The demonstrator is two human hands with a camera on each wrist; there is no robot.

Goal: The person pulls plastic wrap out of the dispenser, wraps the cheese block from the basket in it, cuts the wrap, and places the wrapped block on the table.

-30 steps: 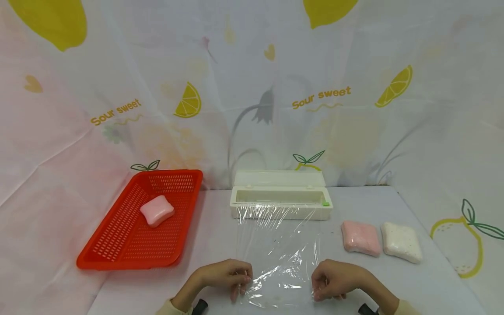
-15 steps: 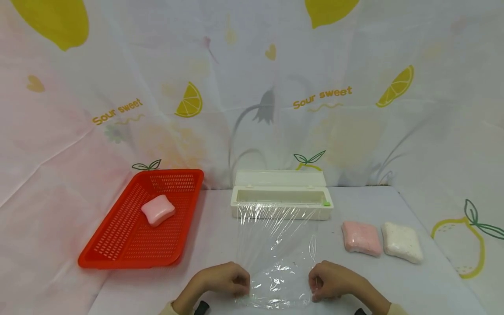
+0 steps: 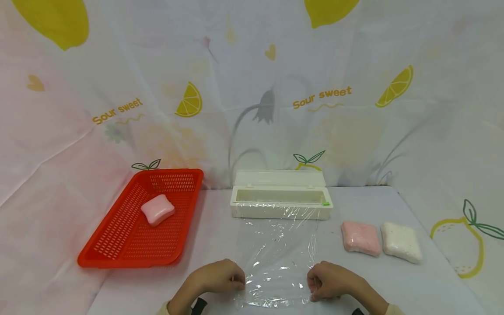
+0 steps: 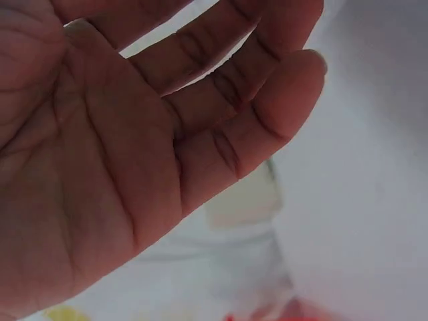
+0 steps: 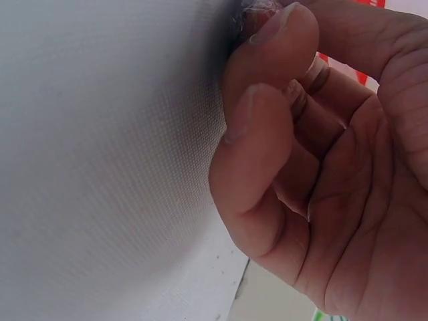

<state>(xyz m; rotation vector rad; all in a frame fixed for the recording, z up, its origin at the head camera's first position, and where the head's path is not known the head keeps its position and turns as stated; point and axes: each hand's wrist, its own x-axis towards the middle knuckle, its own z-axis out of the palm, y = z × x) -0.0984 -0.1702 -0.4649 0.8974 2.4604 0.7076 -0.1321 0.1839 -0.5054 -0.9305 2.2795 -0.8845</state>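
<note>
A sheet of clear cling film (image 3: 275,262) stretches toward the person from the front of a white cling film dispenser (image 3: 281,212), whose lid stands up. My left hand (image 3: 222,276) is at the near left corner of the film, thumb and index finger drawn together on its edge. Its other fingers curve loosely in the left wrist view, where the thumb tip is hidden. At the near right corner my right hand (image 3: 332,281) pinches the film; a crumpled bit of film (image 5: 261,8) shows at its fingertips. Both hands are low over the white table.
A red plastic basket (image 3: 185,236) on the left holds a pink pillow-shaped block (image 3: 157,210). Right of the dispenser lie another pink block (image 3: 361,238) and a white one (image 3: 401,242). A small green slider (image 3: 326,203) sits at the dispenser's right end. A lemon-print cloth (image 3: 252,87) hangs behind.
Both hands first drew slightly inward and the film lowered toward the table. Then the left hand shifted a little left, and the film's creases near the dispenser became slacker.
</note>
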